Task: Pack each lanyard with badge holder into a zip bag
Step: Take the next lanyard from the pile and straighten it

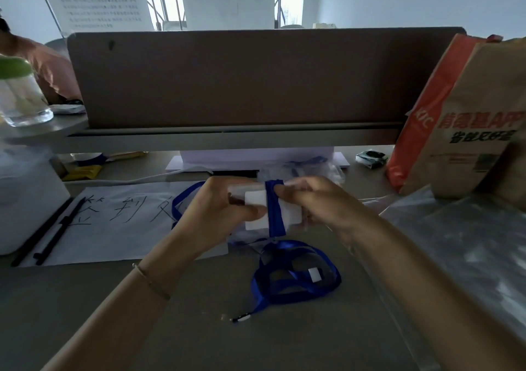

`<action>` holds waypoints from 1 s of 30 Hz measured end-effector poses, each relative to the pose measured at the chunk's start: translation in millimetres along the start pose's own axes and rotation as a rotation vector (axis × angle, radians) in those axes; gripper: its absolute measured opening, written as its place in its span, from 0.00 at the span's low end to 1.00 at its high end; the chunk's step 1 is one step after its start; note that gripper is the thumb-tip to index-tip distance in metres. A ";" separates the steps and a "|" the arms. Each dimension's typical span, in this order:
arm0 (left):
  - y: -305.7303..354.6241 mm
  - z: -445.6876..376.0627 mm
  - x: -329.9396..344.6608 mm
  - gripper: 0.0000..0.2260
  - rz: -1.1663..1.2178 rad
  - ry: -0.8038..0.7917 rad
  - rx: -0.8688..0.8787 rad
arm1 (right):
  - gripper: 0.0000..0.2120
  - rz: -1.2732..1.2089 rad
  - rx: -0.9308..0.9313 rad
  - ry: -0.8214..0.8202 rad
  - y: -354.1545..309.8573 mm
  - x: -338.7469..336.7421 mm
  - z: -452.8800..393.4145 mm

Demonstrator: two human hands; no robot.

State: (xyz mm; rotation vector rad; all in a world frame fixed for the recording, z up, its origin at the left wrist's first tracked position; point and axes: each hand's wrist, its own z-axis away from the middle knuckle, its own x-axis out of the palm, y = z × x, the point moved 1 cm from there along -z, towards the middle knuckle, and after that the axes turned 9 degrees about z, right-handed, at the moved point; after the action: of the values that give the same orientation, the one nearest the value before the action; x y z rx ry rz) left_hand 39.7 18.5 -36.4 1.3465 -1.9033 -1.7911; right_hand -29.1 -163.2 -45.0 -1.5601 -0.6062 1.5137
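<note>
Over the grey tabletop (199,328), the left hand (219,211) and right hand (316,200) are gripping a white badge holder (256,202), blue ribbon lanyard (274,214) wrapping it; another is lying at five o'clock.

The right hand (310,200) hides the badge holder's (273,212) right edge; its fingertips blur.

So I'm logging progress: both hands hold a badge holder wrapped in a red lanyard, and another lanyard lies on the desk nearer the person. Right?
Not quite: in the head view the lanyard wrapped round the badge holder is blue, not red. The left hand and right hand do hold it, and another lanyard lies on the desk nearer the person.
</note>
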 end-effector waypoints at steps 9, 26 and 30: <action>20.9 11.0 70.5 0.12 0.350 -0.120 -0.150 | 0.10 -0.179 -0.068 0.180 44.6 -36.2 73.7; 104.0 -11.8 308.7 0.02 -0.065 -0.277 0.185 | 0.04 -0.358 0.253 0.961 169.7 -191.5 281.0; 129.9 -22.2 361.7 0.06 -0.094 -0.324 0.244 | 0.07 -0.286 0.327 1.089 190.3 -213.0 319.7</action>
State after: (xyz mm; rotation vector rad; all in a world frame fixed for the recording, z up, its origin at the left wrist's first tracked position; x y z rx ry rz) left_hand -209.8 -272.7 -70.6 1.3022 -2.3274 -1.9757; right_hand -410.2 -359.5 -53.3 -1.6590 0.0608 0.3699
